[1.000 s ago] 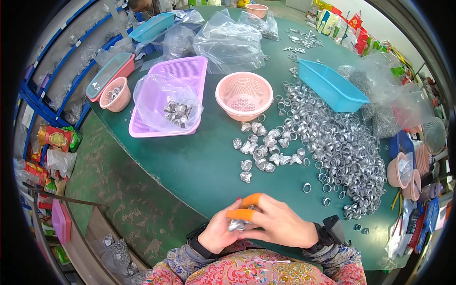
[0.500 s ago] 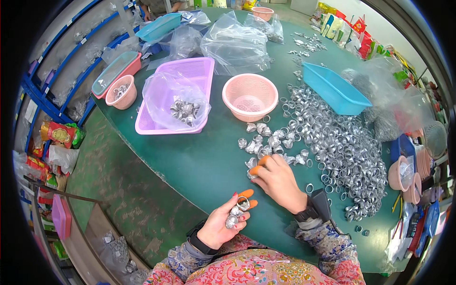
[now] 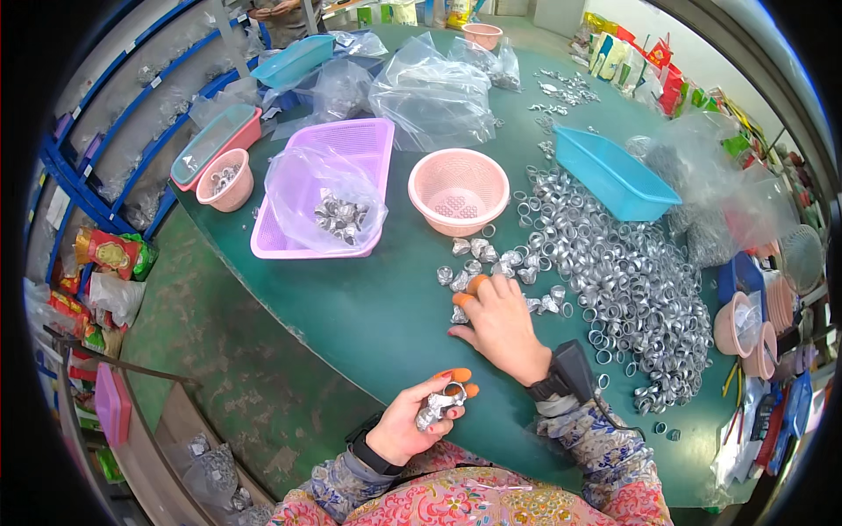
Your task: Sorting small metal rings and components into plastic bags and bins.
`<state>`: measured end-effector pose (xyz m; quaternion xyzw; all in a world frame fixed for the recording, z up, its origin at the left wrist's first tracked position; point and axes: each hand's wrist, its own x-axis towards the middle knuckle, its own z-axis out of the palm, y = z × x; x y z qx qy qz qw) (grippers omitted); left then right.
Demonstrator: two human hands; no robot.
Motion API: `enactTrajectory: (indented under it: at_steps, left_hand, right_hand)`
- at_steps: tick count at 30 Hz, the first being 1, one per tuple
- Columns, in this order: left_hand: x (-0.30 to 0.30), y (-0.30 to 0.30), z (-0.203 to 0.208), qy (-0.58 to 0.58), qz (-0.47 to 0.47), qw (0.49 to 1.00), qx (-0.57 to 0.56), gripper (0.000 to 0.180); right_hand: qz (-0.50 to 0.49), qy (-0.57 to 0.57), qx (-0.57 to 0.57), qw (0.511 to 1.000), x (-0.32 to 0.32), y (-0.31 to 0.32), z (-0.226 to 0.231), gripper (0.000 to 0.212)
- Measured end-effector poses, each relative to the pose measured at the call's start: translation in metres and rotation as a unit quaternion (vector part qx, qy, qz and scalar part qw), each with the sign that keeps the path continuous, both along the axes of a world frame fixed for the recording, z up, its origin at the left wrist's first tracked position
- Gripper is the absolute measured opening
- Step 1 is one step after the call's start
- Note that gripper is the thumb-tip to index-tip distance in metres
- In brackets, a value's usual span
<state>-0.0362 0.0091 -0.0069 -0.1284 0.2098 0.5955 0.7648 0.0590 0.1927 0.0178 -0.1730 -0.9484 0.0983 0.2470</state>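
Note:
My left hand [image 3: 402,428] is closed around several silver rings [image 3: 436,410] near the table's front edge, one ring upright at the fingertips. Orange covers sit on some fingertips of both hands. Over a small cluster of silver rings with broad, faceted tops [image 3: 481,249] reaches my right hand [image 3: 507,331], palm down. Its thumb stands apart from the fingers, with a ring [image 3: 459,316] beside them; nothing shows held. To the right lies a large heap of plain-looking silver rings [image 3: 645,298]. A pink round basket [image 3: 460,221] stands just behind the cluster.
A purple basket [image 3: 386,149] holds a clear bag [image 3: 289,197] with silver pieces. Behind the heap sits a blue tray [image 3: 614,180]. A small pink basket [image 3: 230,195] stands at the table's left edge. Far left, another person's hands [image 3: 276,10] show.
My right hand has moved slightly forward and its thumb has parted from the fingers. My left hand has turned a little, its rings now bunched nearer the fingertips. The view has shifted slightly.

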Motion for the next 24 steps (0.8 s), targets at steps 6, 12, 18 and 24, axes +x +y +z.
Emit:
enactTrajectory:
  at_steps: [6,12,18,24]
  left_hand:
    - [-0.007,-0.015,0.005,0.016,0.031,0.999,-0.011,0.03]
    - [-0.01,-0.017,0.002,0.003,0.037,0.999,0.002,0.029]
    - [-0.011,-0.014,0.002,0.014,0.047,0.998,0.031,0.032]
    - [-0.01,0.002,0.009,0.056,0.033,0.997,0.052,0.045]
  right_hand:
    - [-0.003,0.059,-0.229,0.972,-0.013,0.003,0.0,0.029]
    - [-0.051,0.003,0.08,0.995,-0.057,0.027,-0.002,0.028]
    - [0.031,0.028,0.096,0.995,-0.055,0.025,0.004,0.022]
    - [0.185,0.09,-0.097,0.974,0.001,-0.013,0.034,0.027]
